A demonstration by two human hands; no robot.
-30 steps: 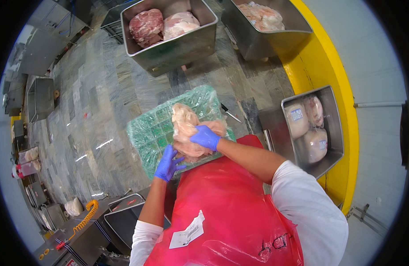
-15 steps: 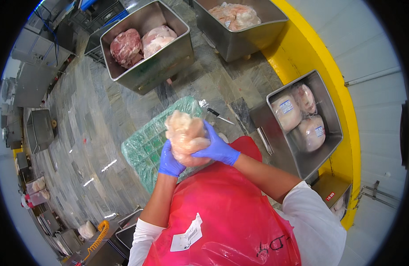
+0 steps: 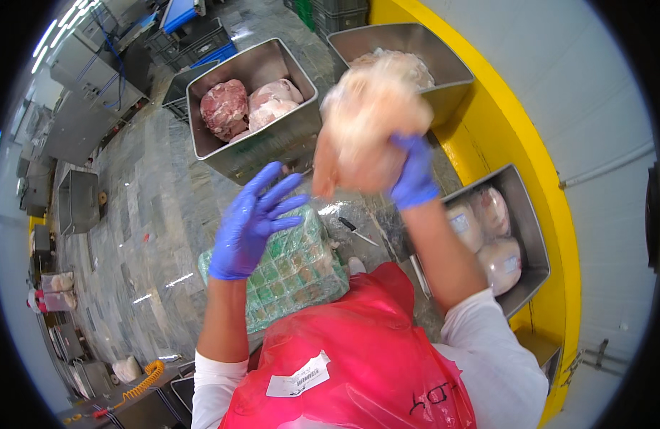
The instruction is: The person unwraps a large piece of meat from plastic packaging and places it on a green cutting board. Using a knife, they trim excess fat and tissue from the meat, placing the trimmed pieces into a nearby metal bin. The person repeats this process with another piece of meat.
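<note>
- Out in front of the body, at the upper middle of the view, holds the pale meat [image 3: 373, 121] raised in the right hand [image 3: 414, 175] alone; half a second ago, held it lower, between both hands.
- At the meat's lower right edge, grips with the right fingers; cannot see the tips, hidden or blurred by motion.
- Well to the left of the meat, spreads the fingers of the left hand [image 3: 250, 227] wide apart, with nothing in hold, unlike the earlier clasp on the meat's side.
- Below, now uncovered by the meat: film-wrapped green tray [image 3: 297, 279] with its grid showing.
- Near the tray's upper right side, as before: black-handled knife [image 3: 358, 232].
- Behind the meat in view, partly hidden by it: far metal bin [image 3: 455, 82]; cannot tell whether held over it.
- Further left, unchanged in contents: second metal bin [image 3: 262, 150], with red and pale pieces.
- At right, also unchanged in contents: third metal bin [image 3: 534, 250], with wrapped pieces [image 3: 500, 266].
</note>
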